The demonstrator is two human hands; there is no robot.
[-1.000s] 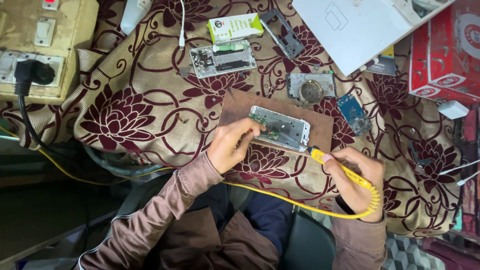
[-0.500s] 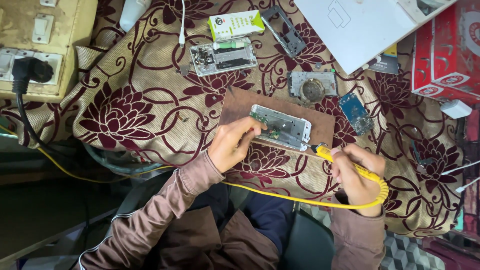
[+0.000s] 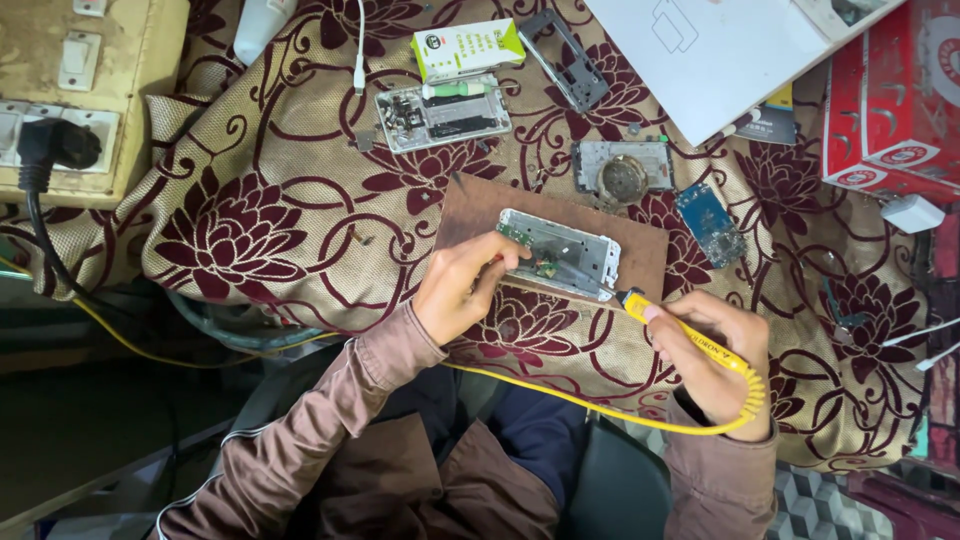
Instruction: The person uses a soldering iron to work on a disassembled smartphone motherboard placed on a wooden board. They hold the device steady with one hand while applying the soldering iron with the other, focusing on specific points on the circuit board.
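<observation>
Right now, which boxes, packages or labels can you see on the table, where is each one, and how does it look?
Small box: top middle, above an opened phone; flat, white with green end.
Red box: top right corner; large, red with white round marks.
White box: top, left of the red box; large, flat, plain white with a faint outline drawing.
Small packet: under the white box's edge; dark with yellow, mostly hidden.
No screens lit.
</observation>
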